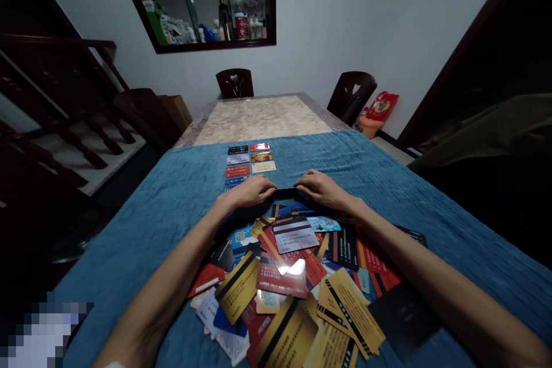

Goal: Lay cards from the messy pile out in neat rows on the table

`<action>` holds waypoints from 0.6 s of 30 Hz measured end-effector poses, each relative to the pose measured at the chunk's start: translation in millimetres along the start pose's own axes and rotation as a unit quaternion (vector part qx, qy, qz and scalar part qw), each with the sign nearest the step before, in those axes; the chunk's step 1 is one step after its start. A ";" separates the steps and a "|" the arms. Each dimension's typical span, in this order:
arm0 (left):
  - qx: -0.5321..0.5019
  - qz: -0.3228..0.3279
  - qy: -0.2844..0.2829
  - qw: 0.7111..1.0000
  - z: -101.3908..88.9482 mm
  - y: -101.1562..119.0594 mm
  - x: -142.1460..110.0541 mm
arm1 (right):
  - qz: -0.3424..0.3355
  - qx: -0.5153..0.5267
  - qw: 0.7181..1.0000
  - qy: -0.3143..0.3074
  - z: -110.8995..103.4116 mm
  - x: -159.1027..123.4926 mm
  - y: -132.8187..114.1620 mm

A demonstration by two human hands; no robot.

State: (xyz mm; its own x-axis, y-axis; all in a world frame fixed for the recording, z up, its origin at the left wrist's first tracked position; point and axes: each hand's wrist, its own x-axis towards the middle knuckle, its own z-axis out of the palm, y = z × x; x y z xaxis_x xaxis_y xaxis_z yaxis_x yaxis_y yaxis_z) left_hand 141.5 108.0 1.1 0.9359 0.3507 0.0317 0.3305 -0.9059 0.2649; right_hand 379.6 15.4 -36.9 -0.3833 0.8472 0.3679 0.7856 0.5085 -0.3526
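A loose heap of plastic cards [297,276], gold, red, black and blue, lies on the blue cloth [164,207] in front of me. At its far edge a black card [287,191] is pinched between both hands. My left hand [250,191] grips its left end and my right hand [321,188] grips its right end, fingers curled. Beyond the hands, several cards [249,163] lie in two neat columns on the cloth.
The cloth covers the near part of a long table whose marbled top [259,118] shows beyond. Two dark chairs [235,83] [351,94] stand at the far end. A red bag [382,106] sits on the floor right. Stairs [64,126] rise on the left.
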 end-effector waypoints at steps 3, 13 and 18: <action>-0.035 -0.001 0.025 0.999 1.6 -2.4 1.1 | 0.011 -0.012 1.000 0.019 3.0 -0.4 1.8; -0.083 -0.029 0.091 0.992 5.3 -2.7 2.4 | 0.055 -0.046 0.995 0.069 9.6 -2.1 7.8; -0.073 -0.037 0.096 0.992 6.3 -2.2 3.2 | 0.069 -0.061 0.993 0.071 12.0 -2.7 7.7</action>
State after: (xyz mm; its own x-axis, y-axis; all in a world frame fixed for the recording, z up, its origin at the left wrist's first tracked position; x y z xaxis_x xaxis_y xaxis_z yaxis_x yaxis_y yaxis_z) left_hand 144.5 109.6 -5.4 0.8647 0.4669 0.1855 0.3639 -0.8366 0.4095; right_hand 380.8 18.9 -50.9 -0.2020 0.8728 0.4444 0.8820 0.3594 -0.3048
